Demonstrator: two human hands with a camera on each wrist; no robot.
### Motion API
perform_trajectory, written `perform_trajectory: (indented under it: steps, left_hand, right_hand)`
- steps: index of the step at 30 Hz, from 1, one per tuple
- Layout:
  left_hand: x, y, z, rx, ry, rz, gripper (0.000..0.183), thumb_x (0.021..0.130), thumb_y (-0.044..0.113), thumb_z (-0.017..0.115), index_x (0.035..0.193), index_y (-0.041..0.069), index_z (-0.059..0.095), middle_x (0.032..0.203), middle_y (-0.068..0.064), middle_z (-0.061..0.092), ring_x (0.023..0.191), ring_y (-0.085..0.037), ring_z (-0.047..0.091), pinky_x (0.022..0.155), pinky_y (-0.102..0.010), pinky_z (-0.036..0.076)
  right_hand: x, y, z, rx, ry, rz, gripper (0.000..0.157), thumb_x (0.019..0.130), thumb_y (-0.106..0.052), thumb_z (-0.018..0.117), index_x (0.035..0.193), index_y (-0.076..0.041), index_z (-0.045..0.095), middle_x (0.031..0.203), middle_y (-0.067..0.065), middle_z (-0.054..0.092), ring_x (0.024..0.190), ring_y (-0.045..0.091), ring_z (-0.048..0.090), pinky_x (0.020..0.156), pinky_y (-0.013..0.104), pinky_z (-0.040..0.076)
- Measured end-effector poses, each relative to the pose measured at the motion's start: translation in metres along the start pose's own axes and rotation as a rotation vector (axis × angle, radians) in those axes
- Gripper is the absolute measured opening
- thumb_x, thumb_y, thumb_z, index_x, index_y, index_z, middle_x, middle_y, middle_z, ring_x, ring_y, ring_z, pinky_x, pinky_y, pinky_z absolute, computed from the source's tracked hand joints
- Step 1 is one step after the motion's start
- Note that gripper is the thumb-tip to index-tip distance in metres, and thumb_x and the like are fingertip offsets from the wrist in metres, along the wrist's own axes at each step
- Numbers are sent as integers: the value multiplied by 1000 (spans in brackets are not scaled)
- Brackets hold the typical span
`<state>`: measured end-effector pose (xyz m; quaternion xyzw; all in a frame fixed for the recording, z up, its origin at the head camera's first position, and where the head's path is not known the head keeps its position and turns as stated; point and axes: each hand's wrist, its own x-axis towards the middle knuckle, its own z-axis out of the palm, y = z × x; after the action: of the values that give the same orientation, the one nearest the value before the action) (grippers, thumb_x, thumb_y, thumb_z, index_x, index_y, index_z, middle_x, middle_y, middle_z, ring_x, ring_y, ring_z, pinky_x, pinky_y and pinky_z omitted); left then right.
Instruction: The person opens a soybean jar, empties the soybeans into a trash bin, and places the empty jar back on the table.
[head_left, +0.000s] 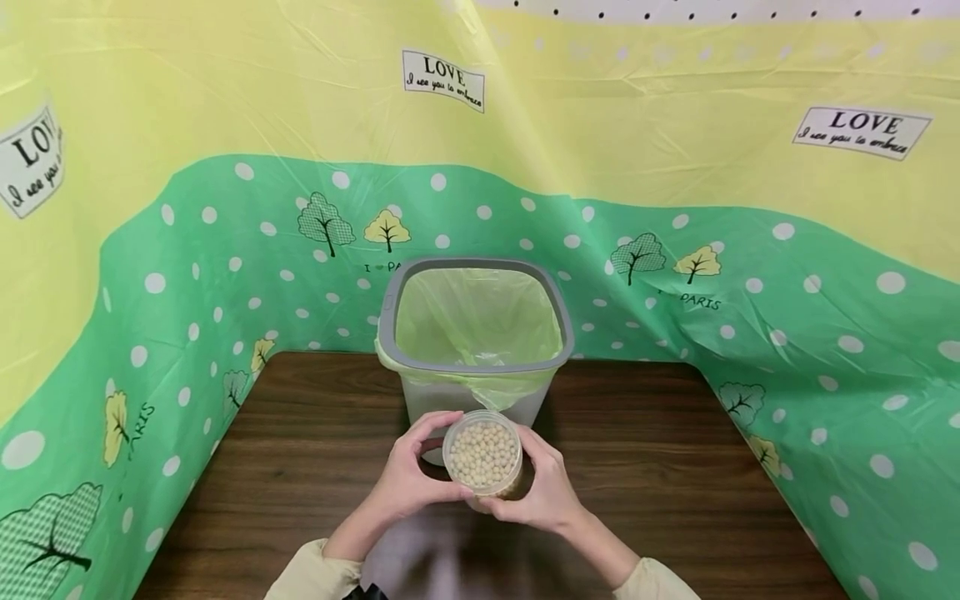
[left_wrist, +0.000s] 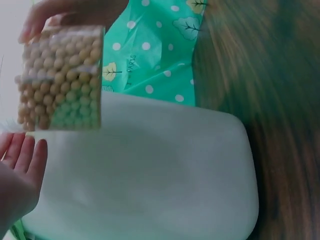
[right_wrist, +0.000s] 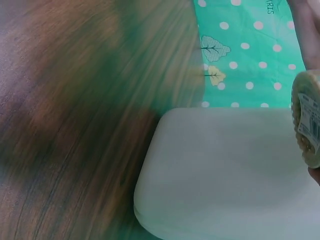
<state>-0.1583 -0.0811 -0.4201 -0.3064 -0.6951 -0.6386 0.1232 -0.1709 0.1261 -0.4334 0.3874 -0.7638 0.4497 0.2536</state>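
Note:
A clear plastic jar (head_left: pixel 483 454) full of round beige balls is held up in front of the bin. On its left side my left hand (head_left: pixel 408 475) holds the rim between thumb and fingers; in the left wrist view its fingertips (left_wrist: pixel 41 146) lie right at the jar. From the other side my right hand (head_left: pixel 551 487) grips the jar's body, thumb at the front. The right wrist view catches the jar's bottom with a barcode label (right_wrist: pixel 310 122). Most of the right hand's fingers are hidden behind the jar.
Just beyond the hands stands a pale bin (head_left: pixel 532 406) with a grey rim (head_left: pixel 566 333) and a green liner bag (head_left: pixel 480 312) folded over its edge. It rests on a dark wooden table (head_left: pixel 645 458). A green and yellow printed curtain (head_left: pixel 480 183) surrounds the table at the back and sides.

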Motion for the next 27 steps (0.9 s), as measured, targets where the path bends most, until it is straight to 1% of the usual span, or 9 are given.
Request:
perform_trajectory:
  steps: [6, 9, 11, 12, 16, 17, 19, 22, 27]
  left_hand:
    - [-3, 0, 5, 32, 97, 57, 76, 54, 1, 85, 122, -3, 51, 118, -17, 52, 109, -13, 50, 83, -29, 47]
    - [-4, 3, 5, 16, 142, 43, 75, 55, -1, 84, 122, -3, 51, 119, -16, 51, 110, -12, 50, 84, -27, 47]
    - [-4, 5, 2, 5, 151, 34, 75, 55, -2, 83, 122, -2, 51, 120, -15, 51, 111, -12, 49, 84, -26, 47]
    - [-4, 6, -1, 4, 151, 40, 75, 55, -2, 83, 123, -3, 51, 120, -16, 51, 111, -12, 49, 85, -26, 47]
    - [-7, 7, -12, 24, 126, 59, 77, 53, -4, 84, 123, -5, 49, 119, -19, 50, 110, -11, 50, 86, -24, 46]
    - [-9, 6, -16, 40, 125, 67, 78, 53, -4, 84, 123, -7, 49, 119, -20, 50, 107, -10, 51, 85, -23, 45]
    - [-14, 5, -24, 76, 137, 57, 79, 51, -4, 84, 123, -6, 49, 118, -19, 51, 105, -8, 52, 84, -21, 44]
    - [-23, 2, -38, 146, 163, 23, 80, 50, -6, 84, 121, -7, 50, 117, -20, 52, 101, -8, 53, 81, -20, 44]
    - [-46, -6, -62, 248, 180, -71, 79, 52, 0, 86, 123, -1, 52, 118, -14, 54, 104, -5, 50, 81, -17, 44]
  right_hand:
    - [3, -6, 6, -63, 72, -2, 79, 61, -43, 78, 123, -1, 51, 111, 11, 59, 97, 21, 59, 87, 18, 43]
    - [3, -5, 7, -84, 81, -15, 79, 62, -43, 78, 123, -1, 51, 110, 10, 59, 97, 21, 59, 87, 17, 43]
    - [0, -4, 6, -91, 74, -20, 79, 62, -43, 78, 123, 0, 50, 110, 10, 59, 96, 21, 58, 88, 17, 42]
    - [-1, -3, 6, -95, 71, -24, 80, 61, -43, 78, 123, 0, 50, 110, 10, 59, 96, 21, 58, 88, 16, 42]
    - [-6, -1, 1, -101, 53, -23, 81, 59, -43, 80, 122, 0, 51, 110, 10, 59, 96, 20, 58, 88, 16, 41]
    - [-7, -1, -1, -102, 48, -21, 81, 59, -42, 80, 122, 0, 51, 110, 10, 59, 96, 20, 58, 87, 16, 41]
    - [-8, -4, -5, -98, 35, -9, 81, 59, -40, 81, 121, 2, 51, 110, 11, 59, 96, 20, 59, 86, 16, 43]
    - [-6, -13, -14, -102, 23, 21, 78, 58, -34, 82, 119, 4, 52, 107, 12, 60, 94, 21, 59, 83, 18, 45]
    - [-7, -25, -26, -125, 13, 93, 76, 56, -28, 84, 118, 6, 53, 106, 14, 60, 94, 23, 60, 82, 18, 46]
